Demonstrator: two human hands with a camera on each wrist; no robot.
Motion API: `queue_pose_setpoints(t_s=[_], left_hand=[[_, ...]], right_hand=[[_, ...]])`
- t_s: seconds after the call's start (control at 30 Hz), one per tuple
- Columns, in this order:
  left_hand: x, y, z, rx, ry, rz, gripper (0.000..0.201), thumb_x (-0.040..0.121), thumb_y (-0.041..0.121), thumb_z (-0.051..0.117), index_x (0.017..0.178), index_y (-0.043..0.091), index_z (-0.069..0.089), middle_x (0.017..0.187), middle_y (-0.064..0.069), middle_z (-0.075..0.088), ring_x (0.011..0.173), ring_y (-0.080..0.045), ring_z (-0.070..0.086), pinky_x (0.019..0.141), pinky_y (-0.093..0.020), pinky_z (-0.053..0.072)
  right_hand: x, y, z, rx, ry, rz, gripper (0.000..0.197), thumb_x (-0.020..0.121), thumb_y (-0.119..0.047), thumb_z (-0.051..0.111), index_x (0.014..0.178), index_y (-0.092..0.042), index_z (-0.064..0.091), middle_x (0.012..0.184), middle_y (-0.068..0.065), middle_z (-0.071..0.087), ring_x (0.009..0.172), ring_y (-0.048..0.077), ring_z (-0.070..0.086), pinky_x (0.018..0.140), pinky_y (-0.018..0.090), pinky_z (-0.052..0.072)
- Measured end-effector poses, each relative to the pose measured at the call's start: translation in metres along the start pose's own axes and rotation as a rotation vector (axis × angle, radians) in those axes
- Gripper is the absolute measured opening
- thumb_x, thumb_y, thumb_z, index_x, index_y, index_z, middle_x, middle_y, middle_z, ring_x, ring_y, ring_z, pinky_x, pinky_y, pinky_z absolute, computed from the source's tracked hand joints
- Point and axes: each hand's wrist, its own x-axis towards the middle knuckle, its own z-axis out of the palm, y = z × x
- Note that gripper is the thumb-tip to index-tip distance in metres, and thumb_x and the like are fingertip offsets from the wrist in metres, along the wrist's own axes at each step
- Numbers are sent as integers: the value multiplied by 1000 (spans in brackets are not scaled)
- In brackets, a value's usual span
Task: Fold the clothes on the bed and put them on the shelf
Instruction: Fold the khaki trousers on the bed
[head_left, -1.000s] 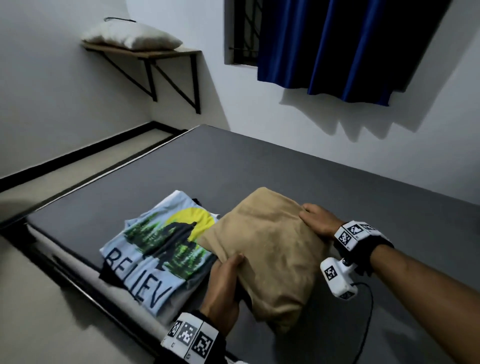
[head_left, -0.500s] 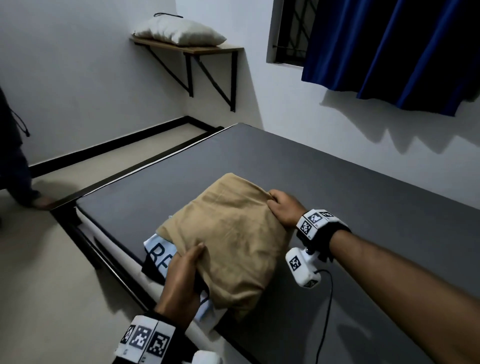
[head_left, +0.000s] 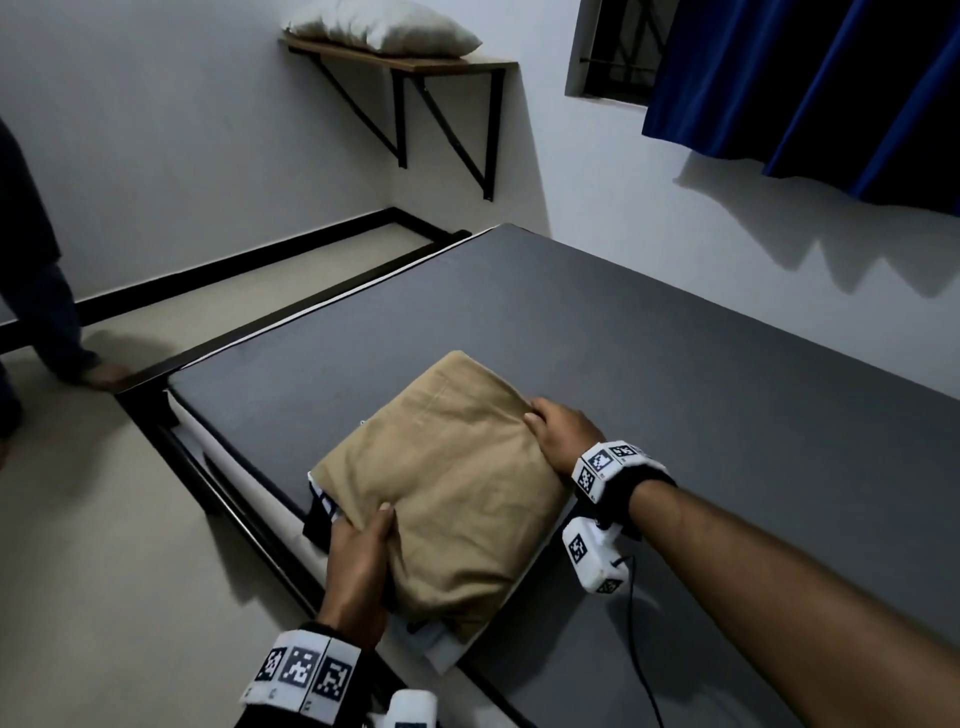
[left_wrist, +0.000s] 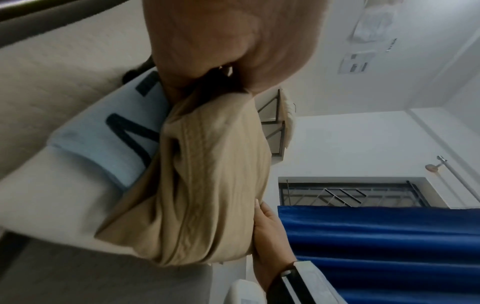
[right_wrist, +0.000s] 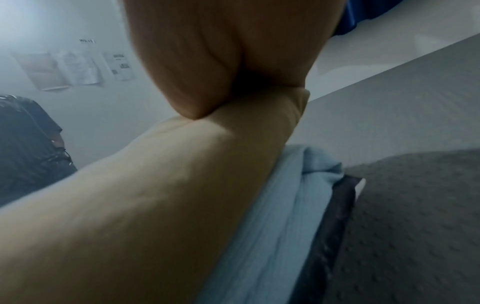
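Your left hand (head_left: 358, 566) is curled round the near edge of the folded tan cotton garment (head_left: 441, 499), thumb on top, and your right hand (head_left: 563, 434) grips its far-right edge at about 2 o'clock. That tan piece sits on top of a folded light-blue printed tee (left_wrist: 103, 144), with something dark under that, all stacked at the near corner of the grey bed (head_left: 675, 364).

Looks like the folding's done and you're at the pick-up step. Next you'd need to scoop under the whole stack, keep it level, and carry it to the wooden wall shelf (head_left: 441, 65) up at 11 o'clock, beside the white pillow (head_left: 379, 28).
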Motion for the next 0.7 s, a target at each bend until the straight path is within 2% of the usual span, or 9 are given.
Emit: queue_pose_setpoints(t_s=[0.1,0.17,0.2,0.27,0.33,0.4,0.47,0.57,0.7], left_hand=[[-4,0,-1,117,84,81,59,92,22,66,140,6,35,139,-14,49,122,-28,52,108,-47,41],[-11,9,-1,417,239,219,88,80,45,73,143,8,23,146,-20,32,132,-34,37,112,-48,33],[-17,16,-1,585,303,331,94,74,58,68,142,11,23,146,-21,28,134,-37,33,112,-51,31],[-28,28,8,839,258,633,85,75,66,51,140,14,34,146,-19,31,134,-37,32,111,-53,30],[-30,29,24,1139,52,782,76,79,66,37,142,22,39,153,-13,27,141,-33,26,114,-54,23],[-25,24,40,1443,-103,737,83,78,69,18,150,28,25,162,-10,9,149,-31,6,118,-56,7],[-10,9,44,1604,-192,646,84,80,72,13,154,32,9,164,-6,-7,150,-31,-9,116,-62,-3],[4,-5,42,1637,-231,634,84,83,76,21,155,35,3,164,-4,-12,150,-30,-12,113,-65,-6],[11,-10,46,1630,-225,622,83,85,76,23,155,35,1,163,-3,-14,149,-30,-14,113,-65,-7]], right_hand=[[-9,-4,-5,-36,76,-38,34,99,-43,42,128,-30,51,134,1,55,122,28,51,101,44,36],[-22,-13,-12,-62,212,-153,45,96,-49,39,137,-32,44,137,-4,50,126,22,46,105,44,29],[-30,-19,-15,-80,260,-229,51,93,-52,35,139,-31,43,137,-5,49,128,20,45,106,44,27],[-45,-31,-16,-138,231,-353,60,89,-55,30,143,-32,38,145,-6,41,137,19,35,111,50,21],[-54,-43,-10,-232,95,-402,62,91,-56,31,149,-35,25,157,-6,24,147,20,16,115,60,7],[-56,-47,1,-307,-29,-394,63,94,-56,33,152,-39,14,162,-9,8,150,20,1,111,66,-5],[-54,-41,12,-339,-120,-336,65,94,-62,28,152,-44,5,162,-15,-4,150,18,-8,109,69,-9],[-46,-27,23,-320,-175,-281,67,90,-73,21,149,-51,-1,160,-24,-10,150,16,-10,111,69,-6],[-34,-23,25,-277,-192,-280,67,89,-74,24,148,-53,0,159,-27,-7,150,15,-7,113,66,0]])
